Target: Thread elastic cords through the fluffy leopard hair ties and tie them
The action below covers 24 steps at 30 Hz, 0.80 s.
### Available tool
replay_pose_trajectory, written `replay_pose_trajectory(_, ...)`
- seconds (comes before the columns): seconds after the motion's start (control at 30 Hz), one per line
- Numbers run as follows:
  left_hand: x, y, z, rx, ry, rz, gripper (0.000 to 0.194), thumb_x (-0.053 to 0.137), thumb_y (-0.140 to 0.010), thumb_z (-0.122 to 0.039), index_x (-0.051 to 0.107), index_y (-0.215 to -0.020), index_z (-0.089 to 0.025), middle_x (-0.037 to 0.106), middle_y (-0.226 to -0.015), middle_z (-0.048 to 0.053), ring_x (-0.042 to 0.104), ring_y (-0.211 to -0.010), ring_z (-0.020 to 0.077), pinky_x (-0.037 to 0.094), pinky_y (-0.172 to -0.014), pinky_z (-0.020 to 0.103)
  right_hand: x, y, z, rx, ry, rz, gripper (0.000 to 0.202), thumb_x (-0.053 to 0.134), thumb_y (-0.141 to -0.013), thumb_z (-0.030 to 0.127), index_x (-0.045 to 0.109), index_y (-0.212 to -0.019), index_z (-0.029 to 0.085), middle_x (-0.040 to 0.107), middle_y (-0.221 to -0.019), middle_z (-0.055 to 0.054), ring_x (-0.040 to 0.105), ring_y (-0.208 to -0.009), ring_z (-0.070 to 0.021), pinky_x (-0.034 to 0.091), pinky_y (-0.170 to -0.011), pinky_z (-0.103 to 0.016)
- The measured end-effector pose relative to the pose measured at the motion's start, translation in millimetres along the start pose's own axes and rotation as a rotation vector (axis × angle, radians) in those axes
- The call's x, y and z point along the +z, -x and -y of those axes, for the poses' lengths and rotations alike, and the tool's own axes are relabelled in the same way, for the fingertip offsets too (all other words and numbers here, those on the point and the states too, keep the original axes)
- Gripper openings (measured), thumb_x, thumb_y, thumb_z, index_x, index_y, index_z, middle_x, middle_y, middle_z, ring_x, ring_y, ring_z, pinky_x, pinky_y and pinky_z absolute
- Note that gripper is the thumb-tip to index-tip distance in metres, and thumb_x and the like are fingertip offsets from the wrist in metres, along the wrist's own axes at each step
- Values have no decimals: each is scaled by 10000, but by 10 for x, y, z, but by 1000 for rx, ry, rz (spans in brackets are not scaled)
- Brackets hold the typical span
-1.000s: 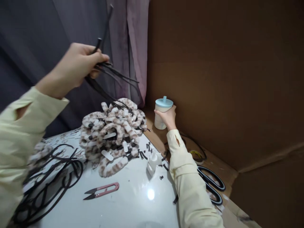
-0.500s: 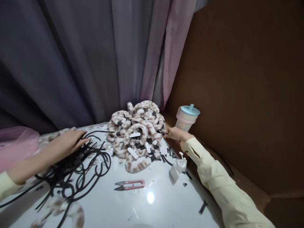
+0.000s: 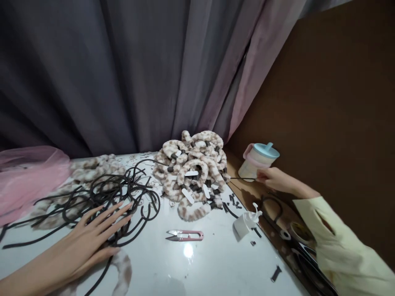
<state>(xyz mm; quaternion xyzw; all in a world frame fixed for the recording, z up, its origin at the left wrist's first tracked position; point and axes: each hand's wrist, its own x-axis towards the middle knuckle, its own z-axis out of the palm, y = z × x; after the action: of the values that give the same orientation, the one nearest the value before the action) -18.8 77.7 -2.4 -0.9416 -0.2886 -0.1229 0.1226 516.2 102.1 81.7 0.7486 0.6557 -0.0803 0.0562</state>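
My left hand (image 3: 101,230), fingers stretched out, lies over a tangle of black cords (image 3: 101,185) at the left of the table. Pinched in my right hand (image 3: 274,180), beyond the table's right edge, is a thin black cord (image 3: 242,178). That cord runs left to the heap of fluffy white-and-brown rings (image 3: 200,164) at the back; its path behind the heap is hidden. White tags and dark bands show on the rings. A separate fluffy piece (image 3: 122,271) lies partly beneath my left arm.
Pink-handled thread snips (image 3: 185,235) lie mid-table. To the right are a small white bottle (image 3: 245,224), black scraps (image 3: 276,273) and a tumbler with a blue lid (image 3: 266,151). Pink sheer material (image 3: 33,176) sits far left, beside more fluffy pieces (image 3: 95,166). Curtains hang behind.
My right hand has moved right, away from the heap, with the cord stretched behind it. My left hand has come nearer and flattened over the cords. The view has shifted left.
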Motion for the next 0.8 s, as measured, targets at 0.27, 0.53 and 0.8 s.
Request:
replay_pose_trajectory(0.27, 357, 150, 4, 20, 28, -11, 674, 489, -832, -467, 194, -1424, -340, 395, -1407, 19, 498, -1207, 250, 408, -956, 348, -232, 821, -511, 342, -223, -213, 211, 447, -845, 173, 513, -665, 260, 657, -750, -165, 617, -625, -189, 423, -520, -316)
replay_pose_trajectory(0.53, 342, 193, -40, -37, 127, -135, 656, 459, -833, -360, 194, -1433, -345, 518, -1326, -20, 597, -1084, 201, 485, -863, 266, 677, 649, -480, 341, -142, -40, 200, 610, -765, 237, 614, -950, 162, 630, -1091, -134, 604, -997, -245, 474, -839, -293)
replay_pose_trajectory(0.8, 435, 286, -31, -105, 160, -119, 590, 429, -848, -330, 259, -1412, -348, 509, -1340, -28, 574, -1115, 196, 475, -905, 276, 765, 197, -665, 295, -49, 3, 295, 529, -893, 314, 537, -1150, 168, 557, -1156, -78, 578, -975, -189, 500, -816, -385)
